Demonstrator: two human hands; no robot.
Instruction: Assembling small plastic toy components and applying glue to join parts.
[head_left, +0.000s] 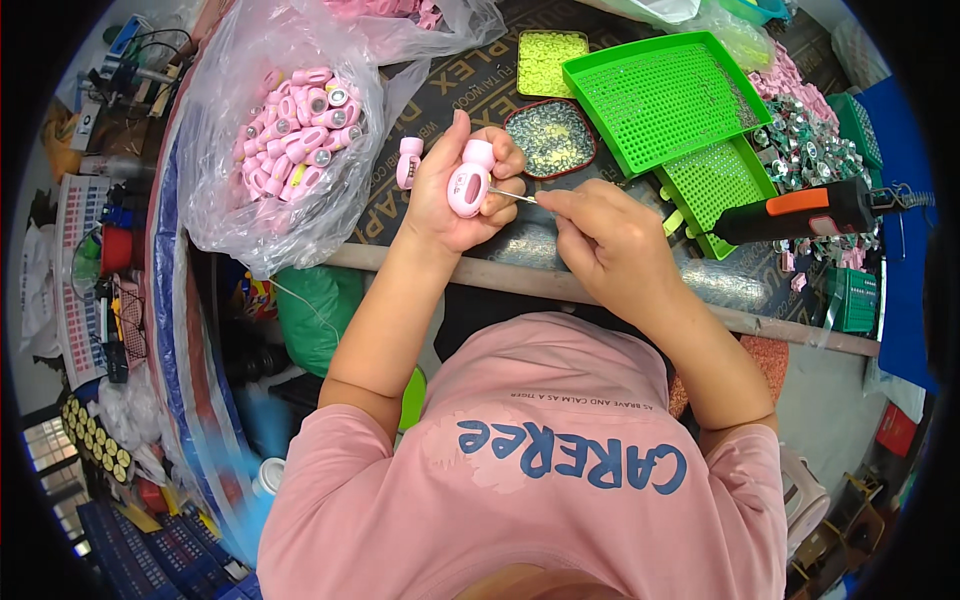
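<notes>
My left hand (440, 190) is closed around a pink plastic casing (468, 190), rounded with a narrower neck and a dark oval window on its face. In my right hand (612, 235) is a slim metal tool (512, 195), pinched between thumb and fingers. It looks like tweezers, but its kind is not certain. The tool's tip reaches the right side of the casing, by my left fingertips; the exact contact is hidden. Just left of my left hand, a second pink piece (408, 163) with an open, dark inner side lies on the table.
A clear plastic bag (225, 195) of pink casings stands at the left. Beyond my hands are a tin of yellow parts (552, 62), a round-cornered tin of small parts (552, 140) and green perforated trays (665, 100). A black-and-orange power screwdriver (800, 212) hangs at the right, beside piled metal parts (805, 140).
</notes>
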